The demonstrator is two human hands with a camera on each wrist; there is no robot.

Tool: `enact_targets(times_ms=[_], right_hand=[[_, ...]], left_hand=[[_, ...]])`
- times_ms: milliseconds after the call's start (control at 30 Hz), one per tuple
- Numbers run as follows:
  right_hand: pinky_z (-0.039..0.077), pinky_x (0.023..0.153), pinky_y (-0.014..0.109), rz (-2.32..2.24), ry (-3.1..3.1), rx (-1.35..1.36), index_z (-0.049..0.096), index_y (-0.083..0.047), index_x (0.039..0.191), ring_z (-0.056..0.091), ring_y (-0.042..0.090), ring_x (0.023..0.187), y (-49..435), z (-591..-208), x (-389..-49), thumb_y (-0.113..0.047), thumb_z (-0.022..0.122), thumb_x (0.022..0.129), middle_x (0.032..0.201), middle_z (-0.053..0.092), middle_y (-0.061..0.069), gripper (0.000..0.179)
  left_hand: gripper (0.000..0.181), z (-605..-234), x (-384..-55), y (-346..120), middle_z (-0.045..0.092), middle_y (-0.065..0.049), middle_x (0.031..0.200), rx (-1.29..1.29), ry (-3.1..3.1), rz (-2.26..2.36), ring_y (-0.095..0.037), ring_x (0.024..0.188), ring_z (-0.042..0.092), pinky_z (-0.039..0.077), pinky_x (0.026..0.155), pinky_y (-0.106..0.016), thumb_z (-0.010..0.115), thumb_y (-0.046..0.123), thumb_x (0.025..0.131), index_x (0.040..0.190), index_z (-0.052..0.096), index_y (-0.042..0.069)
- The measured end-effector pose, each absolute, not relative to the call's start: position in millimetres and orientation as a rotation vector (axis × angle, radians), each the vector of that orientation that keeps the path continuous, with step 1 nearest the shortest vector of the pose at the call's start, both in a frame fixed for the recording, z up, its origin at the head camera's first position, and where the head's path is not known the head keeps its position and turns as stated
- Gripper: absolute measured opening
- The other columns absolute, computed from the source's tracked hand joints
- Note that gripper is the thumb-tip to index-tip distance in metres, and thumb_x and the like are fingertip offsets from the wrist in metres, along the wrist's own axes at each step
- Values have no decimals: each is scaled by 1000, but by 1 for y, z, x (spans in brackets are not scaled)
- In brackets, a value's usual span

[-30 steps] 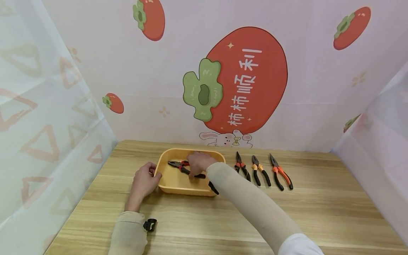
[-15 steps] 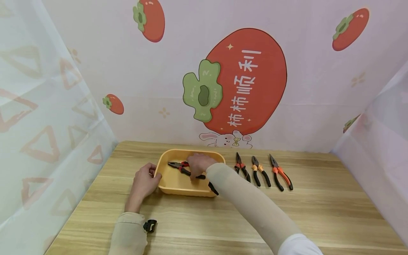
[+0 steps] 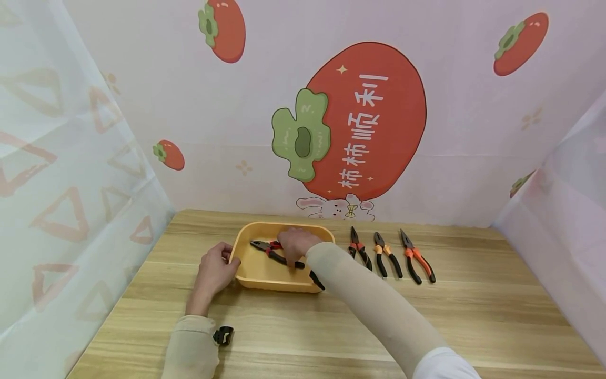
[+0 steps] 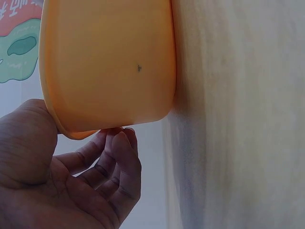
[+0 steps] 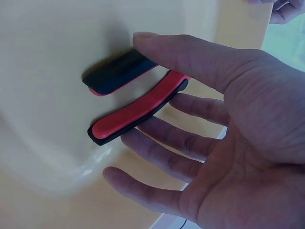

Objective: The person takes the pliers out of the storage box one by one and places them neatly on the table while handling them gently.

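My left hand [image 3: 215,269] grips the left rim of a yellow plastic tray [image 3: 270,286]. In the left wrist view, the thumb lies at the tray's rim and the curled fingers bear on its outside wall. My right hand [image 3: 297,243] reaches into the tray over combination pliers [image 3: 275,253] with red and black handles. The jaws of these pliers point left, and the handles stand spread. In the right wrist view, my thumb [image 5: 167,50] lies on the black handle while fingers touch the red handle [image 5: 138,107] from the other side. My forearm hides the tray's right end.
Three more pliers lie in a row right of the tray: red-and-black long-nose pliers [image 3: 357,247], orange-yellow-and-black pliers [image 3: 385,253] and orange-and-black long-nose pliers [image 3: 415,256]. A printed backdrop [image 3: 454,189] rises behind the wooden table [image 3: 473,316]. A black wrist camera [image 3: 223,335] sits on the left sleeve.
My right thumb has shifted slightly right along the pliers' near handle, whose end has tipped slightly towards me. The left hand and the tray have stayed still.
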State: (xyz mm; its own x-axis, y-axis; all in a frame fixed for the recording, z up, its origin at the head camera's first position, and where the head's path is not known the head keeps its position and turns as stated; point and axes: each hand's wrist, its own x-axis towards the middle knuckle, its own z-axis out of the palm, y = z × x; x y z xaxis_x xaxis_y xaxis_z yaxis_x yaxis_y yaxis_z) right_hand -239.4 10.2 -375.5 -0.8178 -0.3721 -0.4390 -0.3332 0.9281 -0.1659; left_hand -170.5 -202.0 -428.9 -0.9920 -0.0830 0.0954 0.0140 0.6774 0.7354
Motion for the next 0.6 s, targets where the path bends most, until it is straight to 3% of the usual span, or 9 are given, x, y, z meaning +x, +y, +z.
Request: enact_targets(times_ms=[600], right_hand=[[51, 83, 36, -74, 2612, -534, 62, -18, 118, 52, 19, 97, 10, -375, -237, -15, 90, 76, 110, 59, 0, 50]], left_hand=[[21, -425, -167, -200, 62, -12, 88, 51, -2755, -1223, -24, 77, 59, 46, 65, -33, 64, 7, 90, 108, 65, -4]])
